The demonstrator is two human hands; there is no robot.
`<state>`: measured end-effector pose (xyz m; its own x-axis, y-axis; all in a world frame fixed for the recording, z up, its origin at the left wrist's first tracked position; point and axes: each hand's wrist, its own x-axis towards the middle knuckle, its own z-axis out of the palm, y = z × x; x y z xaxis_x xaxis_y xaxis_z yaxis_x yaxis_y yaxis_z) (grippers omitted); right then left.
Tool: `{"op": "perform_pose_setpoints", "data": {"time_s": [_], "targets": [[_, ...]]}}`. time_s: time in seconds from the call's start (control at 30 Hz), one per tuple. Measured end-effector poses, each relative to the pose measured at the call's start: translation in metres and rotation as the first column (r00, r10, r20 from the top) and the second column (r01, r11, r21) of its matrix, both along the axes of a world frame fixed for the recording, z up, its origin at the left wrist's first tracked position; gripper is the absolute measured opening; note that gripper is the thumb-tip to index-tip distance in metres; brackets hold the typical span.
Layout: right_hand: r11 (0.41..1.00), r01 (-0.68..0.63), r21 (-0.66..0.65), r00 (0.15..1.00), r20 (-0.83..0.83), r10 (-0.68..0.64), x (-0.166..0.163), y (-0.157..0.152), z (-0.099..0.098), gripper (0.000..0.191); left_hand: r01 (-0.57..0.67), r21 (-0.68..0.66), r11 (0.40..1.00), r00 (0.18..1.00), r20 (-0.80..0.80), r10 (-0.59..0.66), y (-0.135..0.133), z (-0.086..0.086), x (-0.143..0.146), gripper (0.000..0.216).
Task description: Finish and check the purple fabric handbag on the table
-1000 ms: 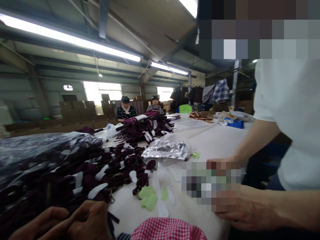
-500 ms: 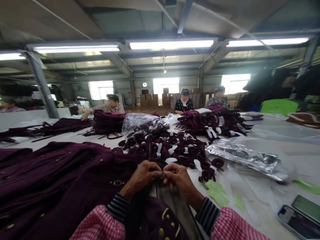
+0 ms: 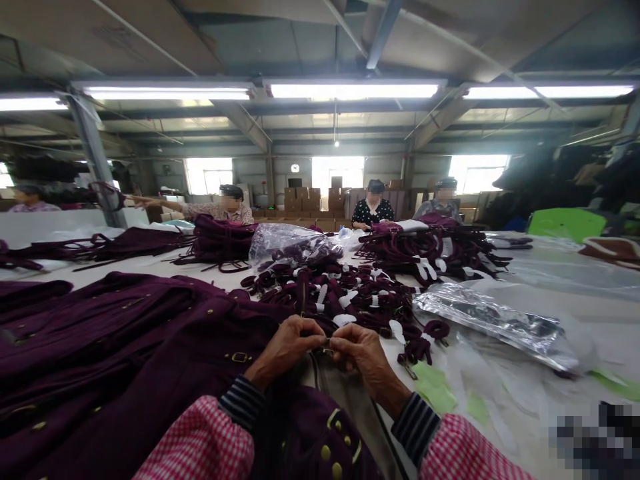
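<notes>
In the head view my left hand point(image 3: 291, 345) and my right hand point(image 3: 364, 357) meet at the middle, fingertips nearly touching. Each is pinched closed, and what lies between the fingers is too small to make out; a tiny metallic glint shows by the right fingertips. Just below them is a purple fabric bag point(image 3: 305, 427) with gold-coloured metal fittings, its grey-brown lining point(image 3: 345, 395) and a dark zipper-like edge exposed. Beyond my fingers lies a heap of rolled purple straps point(image 3: 360, 293) with white wraps and metal clasps.
Purple bag pieces point(image 3: 150, 340) with buckles cover the left side. Clear plastic bags point(image 3: 290, 243) and a silvery plastic packet point(image 3: 495, 323) lie on the table, along with green paper scraps point(image 3: 434, 387). Stacked purple bags point(image 3: 425, 243) stand farther back, where co-workers point(image 3: 373, 207) sit.
The view has shifted slightly. My hands stay pinched together over the bag, with a small glint now showing at the right fingertips. At the far left, a co-worker's arm has stretched outward.
</notes>
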<state>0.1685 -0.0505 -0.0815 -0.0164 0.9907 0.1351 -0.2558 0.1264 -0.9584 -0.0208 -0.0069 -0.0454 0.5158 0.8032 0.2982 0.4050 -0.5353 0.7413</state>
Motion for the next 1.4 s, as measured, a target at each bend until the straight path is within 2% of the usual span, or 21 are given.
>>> {"op": "perform_pose_setpoints", "data": {"time_s": [0.2, 0.4, 0.8, 1.0, 1.2, 1.4], "targets": [[1.0, -0.001, 0.025, 0.998, 0.068, -0.001, -0.004, -0.002, 0.001, 0.029, 0.009, 0.031, 0.999, 1.0, -0.015, -0.009, -0.001, 0.0, -0.001, 0.022], [1.0, -0.012, -0.002, 1.0, 0.009, 0.012, -0.006, -0.002, 0.0, 0.031, 0.029, 0.029, 0.999, 1.0, 0.005, -0.029, -0.002, 0.001, -0.001, 0.024], [0.999, -0.035, -0.022, 0.999, -0.014, 0.035, -0.009, 0.003, -0.007, 0.033, -0.021, 0.048, 0.999, 1.0, 0.003, 0.021, -0.004, 0.001, -0.001, 0.02], [0.997, -0.056, -0.046, 0.988, -0.148, 0.049, -0.013, 0.0, -0.003, 0.035, -0.027, -0.024, 0.999, 0.997, 0.075, 0.028, -0.005, 0.002, -0.002, 0.022], [0.996, -0.062, -0.06, 0.988, -0.143, 0.053, -0.015, 0.0, -0.009, 0.036, -0.065, -0.01, 0.998, 0.996, 0.06, 0.066, -0.006, 0.001, -0.001, 0.023], [0.982, -0.157, -0.104, 0.964, -0.231, 0.13, -0.01, -0.001, -0.01, 0.035, -0.07, -0.036, 0.997, 0.997, 0.039, 0.071, -0.006, -0.002, -0.002, 0.02]]}}
